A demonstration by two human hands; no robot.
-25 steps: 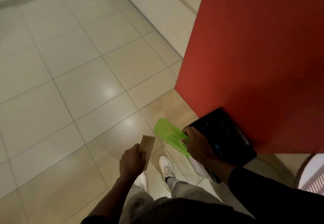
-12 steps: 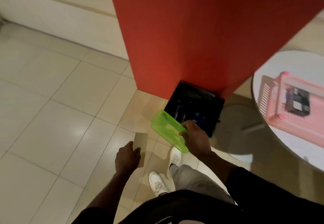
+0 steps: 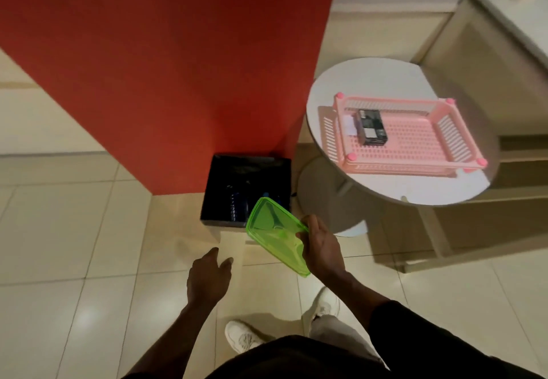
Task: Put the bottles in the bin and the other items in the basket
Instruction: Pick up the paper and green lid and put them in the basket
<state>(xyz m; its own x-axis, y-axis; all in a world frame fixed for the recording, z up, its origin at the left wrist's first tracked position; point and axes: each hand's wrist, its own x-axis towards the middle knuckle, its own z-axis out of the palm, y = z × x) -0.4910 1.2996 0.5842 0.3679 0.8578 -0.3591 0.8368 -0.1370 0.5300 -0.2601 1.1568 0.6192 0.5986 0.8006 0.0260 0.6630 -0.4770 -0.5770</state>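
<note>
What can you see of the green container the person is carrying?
The green container is a shallow, translucent lime-green plastic box, rectangular with rounded corners and a raised rim. Moulded ridges show through it, and it looks empty. It is tilted and held above the tiled floor. The right hand grips its near end, with a fingertip over the rim. In this view its far corner overlaps the near right corner of the black bin. No contact between them shows.

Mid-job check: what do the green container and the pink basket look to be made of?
Green container: translucent glossy plastic; the bin and floor show through it. Pink basket: opaque moulded plastic, by its slotted walls and perforated base; finish looks matte, though blur leaves that open.
</note>
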